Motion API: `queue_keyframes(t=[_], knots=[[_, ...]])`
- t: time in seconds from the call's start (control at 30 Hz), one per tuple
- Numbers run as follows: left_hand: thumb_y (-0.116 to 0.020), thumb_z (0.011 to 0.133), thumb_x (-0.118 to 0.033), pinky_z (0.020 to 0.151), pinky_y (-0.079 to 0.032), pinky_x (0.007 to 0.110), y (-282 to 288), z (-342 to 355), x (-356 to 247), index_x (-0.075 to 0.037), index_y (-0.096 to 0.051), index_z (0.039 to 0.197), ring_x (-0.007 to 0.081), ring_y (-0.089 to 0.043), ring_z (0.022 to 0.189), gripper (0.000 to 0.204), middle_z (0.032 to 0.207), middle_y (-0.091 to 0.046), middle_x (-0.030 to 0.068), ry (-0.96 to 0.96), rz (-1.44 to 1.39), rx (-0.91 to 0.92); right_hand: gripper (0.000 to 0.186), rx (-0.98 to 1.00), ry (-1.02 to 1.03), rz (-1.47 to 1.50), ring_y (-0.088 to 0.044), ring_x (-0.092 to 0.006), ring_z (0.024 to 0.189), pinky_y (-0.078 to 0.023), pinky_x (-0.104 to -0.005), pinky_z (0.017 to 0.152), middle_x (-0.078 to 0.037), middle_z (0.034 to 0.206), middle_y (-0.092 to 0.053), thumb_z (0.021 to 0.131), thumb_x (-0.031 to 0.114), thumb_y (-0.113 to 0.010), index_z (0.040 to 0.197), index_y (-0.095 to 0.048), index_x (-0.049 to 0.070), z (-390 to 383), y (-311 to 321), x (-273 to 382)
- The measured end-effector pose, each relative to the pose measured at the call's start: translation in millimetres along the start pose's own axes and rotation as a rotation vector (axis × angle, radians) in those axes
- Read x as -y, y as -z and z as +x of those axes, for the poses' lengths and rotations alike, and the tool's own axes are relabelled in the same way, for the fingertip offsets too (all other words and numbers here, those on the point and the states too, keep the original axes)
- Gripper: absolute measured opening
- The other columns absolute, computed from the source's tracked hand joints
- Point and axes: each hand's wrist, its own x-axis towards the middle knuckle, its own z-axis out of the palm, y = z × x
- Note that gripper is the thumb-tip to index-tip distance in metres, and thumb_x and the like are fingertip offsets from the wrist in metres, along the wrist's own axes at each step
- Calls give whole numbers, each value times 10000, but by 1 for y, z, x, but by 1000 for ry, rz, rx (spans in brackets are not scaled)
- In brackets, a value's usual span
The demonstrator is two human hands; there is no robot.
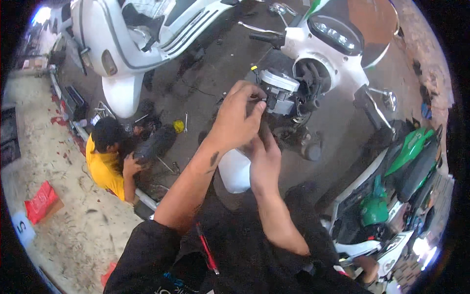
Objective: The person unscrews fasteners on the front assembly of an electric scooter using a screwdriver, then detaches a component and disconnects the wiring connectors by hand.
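Left hand's thumb and fingers [240, 115] curl in at grey-black unit's [280, 90] left edge; right hand [265, 161] just below. Can't tell either grip from here. Unit's beside white scooter's handlebar cowl [296, 43].

A person [105, 169] wears yellow; a red bag [41, 202] lies at left.

The left hand [240, 115] has its thumb and bent fingers at the left side of a gray instrument unit [280, 90], whether gripping is unclear; the right hand [266, 161] reaches in just nearer, its fingertips partly hidden. The unit sits beside the open front of a white scooter [301, 41] at the far right. A white scooter body [93, 41] stands far left, and nearer, a person in a yellow shirt [104, 169] crouches near a wrench [186, 122] on the floor [196, 93].
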Motion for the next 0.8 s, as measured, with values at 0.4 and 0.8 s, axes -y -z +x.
queue_keyframes(t=[0.4,0.8], knots=[[-705,775,-87,795,-494,380,14,27,13,7,-701,902,320,-649,880,158,931,-657,186,166,-126,208,403,-203,-47,437,-573,-114,952,-481,-246,785,-85,1114,-600,1012,283,-479,1253,-524,-38,37,-34,-23],[-651,880,-103,623,-473,290,2,21,-2,89,-638,1023,127,-569,727,239,833,-650,92,583,-543,109,302,-301,-17,811,-592,-116,743,-479,-243,677,-40,879,-658,975,258,-574,1018,-653,-30,42,-47,-30]])
